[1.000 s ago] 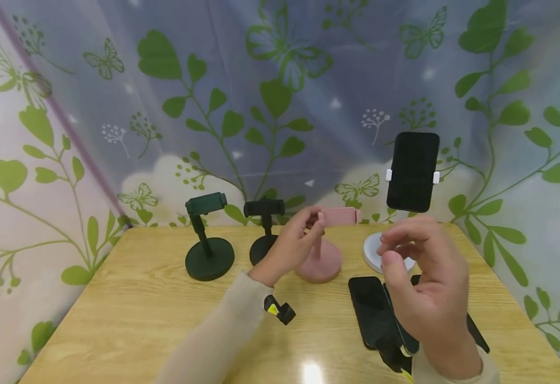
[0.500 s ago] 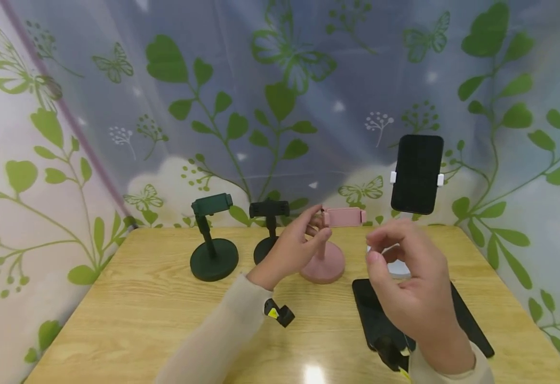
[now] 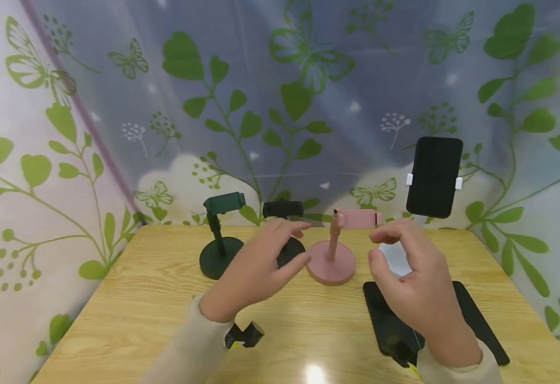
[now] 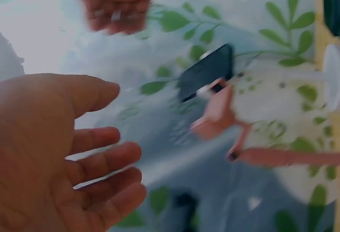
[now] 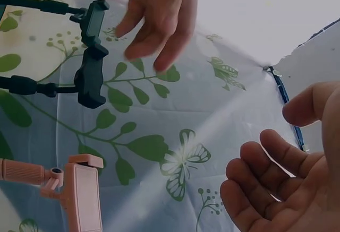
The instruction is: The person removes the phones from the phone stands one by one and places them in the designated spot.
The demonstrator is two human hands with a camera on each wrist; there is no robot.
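My left hand (image 3: 256,266) hovers in front of the black phone stand (image 3: 284,209), fingers loosely bent and holding nothing. To its right stands a pink phone stand (image 3: 332,266), its clamp apart from the hand. My right hand (image 3: 416,282) is raised above the dark phones (image 3: 381,320), with a gap between thumb and fingers and nothing in it. Behind it, a white phone stand (image 3: 395,258) holds an upright black phone (image 3: 434,177); the hand partly hides its base. In the left wrist view the left hand's fingers (image 4: 106,163) are spread near the pink clamp (image 4: 215,115).
A dark green phone stand (image 3: 220,256) is at the left of the row. The wooden table (image 3: 131,298) extends forward from a leaf-patterned curtain (image 3: 241,96). Another dark phone (image 3: 481,325) lies right of the right hand.
My left hand has let go of the pink stand's clamp and drawn back to the left. My right hand has shifted slightly, still above the phones. The head view has turned slightly left.
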